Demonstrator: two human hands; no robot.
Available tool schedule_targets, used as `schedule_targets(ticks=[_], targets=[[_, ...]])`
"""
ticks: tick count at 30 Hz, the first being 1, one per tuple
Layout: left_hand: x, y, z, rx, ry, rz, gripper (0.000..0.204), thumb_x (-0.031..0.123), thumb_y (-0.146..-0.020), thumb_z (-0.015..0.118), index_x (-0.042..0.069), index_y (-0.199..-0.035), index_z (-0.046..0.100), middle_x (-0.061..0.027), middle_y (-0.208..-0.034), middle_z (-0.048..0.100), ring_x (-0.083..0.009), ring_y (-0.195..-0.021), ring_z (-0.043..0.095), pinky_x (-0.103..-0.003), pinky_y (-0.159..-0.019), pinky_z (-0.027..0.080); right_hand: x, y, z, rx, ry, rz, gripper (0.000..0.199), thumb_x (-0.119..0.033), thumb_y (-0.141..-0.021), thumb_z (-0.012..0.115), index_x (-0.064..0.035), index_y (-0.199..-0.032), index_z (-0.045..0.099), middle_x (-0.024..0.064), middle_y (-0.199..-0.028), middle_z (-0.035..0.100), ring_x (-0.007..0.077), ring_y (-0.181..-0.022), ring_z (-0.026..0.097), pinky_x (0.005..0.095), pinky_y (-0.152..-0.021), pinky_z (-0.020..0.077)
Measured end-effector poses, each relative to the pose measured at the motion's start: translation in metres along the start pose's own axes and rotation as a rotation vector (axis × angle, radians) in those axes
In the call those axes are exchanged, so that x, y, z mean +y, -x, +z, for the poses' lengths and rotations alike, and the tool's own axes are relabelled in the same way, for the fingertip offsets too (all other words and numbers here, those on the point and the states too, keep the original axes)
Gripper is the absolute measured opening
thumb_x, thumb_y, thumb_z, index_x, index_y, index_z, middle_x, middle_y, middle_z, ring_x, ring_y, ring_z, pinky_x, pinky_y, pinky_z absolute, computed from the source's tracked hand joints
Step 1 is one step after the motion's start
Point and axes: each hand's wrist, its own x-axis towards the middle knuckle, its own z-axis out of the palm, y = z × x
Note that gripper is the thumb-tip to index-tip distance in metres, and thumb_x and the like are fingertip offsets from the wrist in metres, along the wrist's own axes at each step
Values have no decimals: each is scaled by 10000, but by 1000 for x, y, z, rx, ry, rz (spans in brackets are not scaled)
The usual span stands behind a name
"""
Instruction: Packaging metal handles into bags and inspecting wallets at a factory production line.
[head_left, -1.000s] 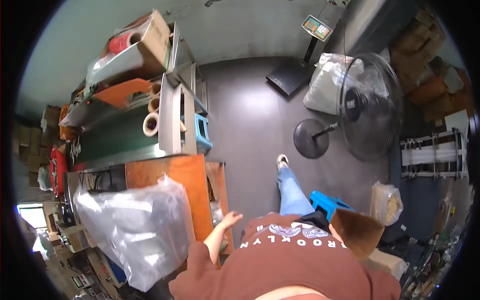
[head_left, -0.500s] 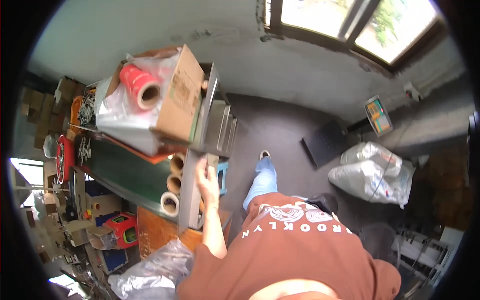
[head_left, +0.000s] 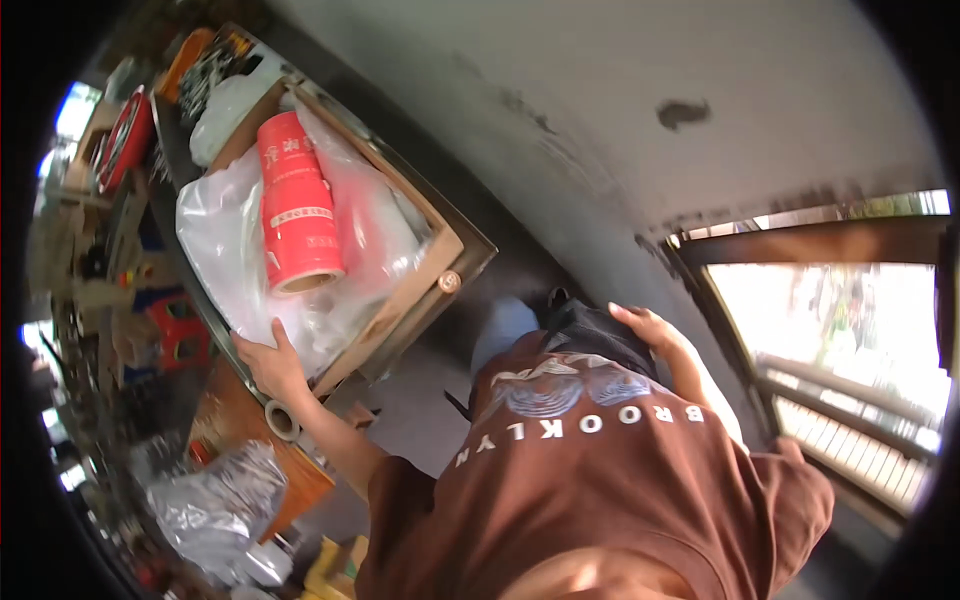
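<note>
Cardboard box (head_left: 425, 285), open-topped and lined with loose clear plastic (head_left: 222, 215), holds the red roll (head_left: 300, 220). The plastic probably serves as a liner, and the roll seems to lie on its side because the bulging film cradles it. Its hollow end faces roughly 6 o'clock, toward the person.

The left hand (head_left: 275, 370) is at the plastic's near edge, perhaps to steady the box or press the film down. Its thumb stands apart from the other fingers; whether these are clamped on film or cardboard, I cannot tell. From that thumb, the roll's hollow end is near, at 1 o'clock, and not touching; its body runs on toward 12. A pale tube (head_left: 283, 421) is just beside the wrist at 6 o'clock, by the orange worktop (head_left: 305, 490).

The right hand (head_left: 648, 330) is beside a black bag (head_left: 605, 340) at its 8 o'clock; its fingers are partly hidden, so their grip cannot be told.
</note>
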Motion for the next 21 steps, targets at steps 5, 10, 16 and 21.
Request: schedule_targets(ticks=[5, 10, 16, 21], targets=[[5, 3, 4, 83, 56, 65, 675, 380, -802, 569, 19, -1310, 311, -197, -1285, 423, -372, -1100, 476, -411, -889, 395, -177, -89, -25, -320, 736, -168, 791, -629, -704, 582, 4, -1173, 521, 174, -1153, 549, 260, -1065, 515, 346, -910, 378], [8, 2, -6, 73, 63, 64, 597, 280, -800, 599, -12, -1272, 379, -205, -1273, 436, -315, -1180, 427, -370, -960, 340, -316, -131, 8, -451, 1156, -173, 799, -643, -679, 589, -13, -1167, 533, 184, -1156, 546, 274, -1099, 496, 341, -925, 367], [9, -11, 7, 191, 123, -115, 472, 258, -852, 540, 19, -1243, 429, -222, -1132, 538, -345, -1048, 522, -370, -867, 411, -433, -164, 98, -728, 1583, -207, 831, -641, -677, 590, 28, -1164, 510, 202, -1166, 525, 287, -1116, 485, 349, -931, 372], [19, -21, 5, 37, -45, -506, 404, 343, -874, 505, 73, -1175, 513, -219, -894, 615, -365, -859, 589, -399, -714, 442, -488, -225, 168, -1010, 1967, -264, 973, -670, -669, 581, 39, -1293, 346, 213, -1291, 405, 306, -1169, 430, 366, -955, 366]])
